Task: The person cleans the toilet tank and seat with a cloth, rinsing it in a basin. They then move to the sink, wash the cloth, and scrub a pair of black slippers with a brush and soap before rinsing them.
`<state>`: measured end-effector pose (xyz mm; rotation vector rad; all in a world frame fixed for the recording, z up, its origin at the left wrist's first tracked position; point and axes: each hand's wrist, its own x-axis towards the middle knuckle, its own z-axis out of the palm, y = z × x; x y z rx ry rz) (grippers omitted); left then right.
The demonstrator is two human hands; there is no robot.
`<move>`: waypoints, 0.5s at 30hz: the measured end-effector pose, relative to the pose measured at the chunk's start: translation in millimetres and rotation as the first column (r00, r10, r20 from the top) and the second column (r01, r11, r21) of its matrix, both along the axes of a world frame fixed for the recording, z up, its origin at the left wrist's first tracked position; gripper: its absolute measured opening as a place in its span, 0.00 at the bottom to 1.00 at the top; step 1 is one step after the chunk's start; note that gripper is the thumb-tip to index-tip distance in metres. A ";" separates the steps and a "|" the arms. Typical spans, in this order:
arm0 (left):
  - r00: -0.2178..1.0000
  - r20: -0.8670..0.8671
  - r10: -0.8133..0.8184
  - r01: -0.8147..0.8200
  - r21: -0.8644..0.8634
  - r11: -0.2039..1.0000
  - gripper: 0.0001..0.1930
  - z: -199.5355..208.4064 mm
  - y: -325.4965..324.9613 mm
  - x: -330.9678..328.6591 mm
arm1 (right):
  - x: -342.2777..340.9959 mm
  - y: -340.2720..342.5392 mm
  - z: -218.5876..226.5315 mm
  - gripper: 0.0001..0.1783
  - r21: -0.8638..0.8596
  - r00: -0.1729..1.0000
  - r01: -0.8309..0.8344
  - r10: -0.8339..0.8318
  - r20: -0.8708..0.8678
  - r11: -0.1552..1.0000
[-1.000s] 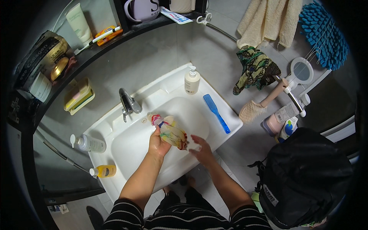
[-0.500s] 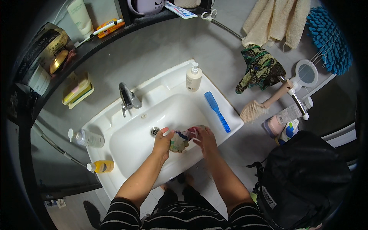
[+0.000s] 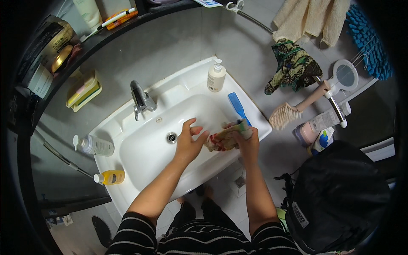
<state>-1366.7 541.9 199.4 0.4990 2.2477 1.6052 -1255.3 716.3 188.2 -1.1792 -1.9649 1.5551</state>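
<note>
Head view, cloth (image 3: pixel 224 139) between hands (image 3: pixel 187 146) (image 3: pixel 250 144), right gripping

Left hand (image 3: pixel 189 143) spread and half-curled — right hand (image 3: pixel 249 143) in a grip

Black short-sleeved top (image 3: pixel 204 243), thinly striped in white; dark trousers (image 3: pixel 215 212) below; forearms (image 3: pixel 159 187) bare.

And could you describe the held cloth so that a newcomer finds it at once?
Start at the white sink. Over its right part, the right hand holds this cloth. Unlike the plain blue handled item on the rim, it is crumpled, with red, green and cream patches.
</note>
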 end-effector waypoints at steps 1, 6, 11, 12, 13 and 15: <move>0.998 0.056 -0.002 0.004 -0.032 0.999 0.31 -8.0 -9.7 0.7 | 5.4 8.4 -11.5 0.32 -0.028 0.994 0.081 -0.079 0.080 0.996; 0.992 0.121 -0.039 0.059 -0.165 0.985 0.29 -60.3 -59.5 26.9 | 36.5 1.2 -45.9 0.37 0.420 0.875 -0.005 -0.199 0.442 0.908; 0.978 0.130 -0.165 0.191 -0.216 0.958 0.26 -87.2 -72.3 65.8 | 56.1 -36.2 -71.8 0.39 0.736 0.974 0.046 -0.195 0.118 0.676; 0.975 0.128 -0.181 0.206 -0.233 0.950 0.24 -81.6 -66.9 75.9 | 67.1 -41.9 -77.1 0.39 0.699 0.983 0.000 -0.127 0.130 0.715; 0.968 0.072 -0.241 0.252 -0.273 0.928 0.23 -87.4 -64.9 84.3 | 76.1 -45.2 -88.3 0.39 0.662 0.989 -0.047 -0.059 0.136 0.748; 0.935 -0.096 -0.342 0.298 -0.313 0.902 0.22 -98.9 -63.6 98.4 | 85.5 -60.0 -99.5 0.40 0.372 0.987 -0.114 0.062 0.148 0.921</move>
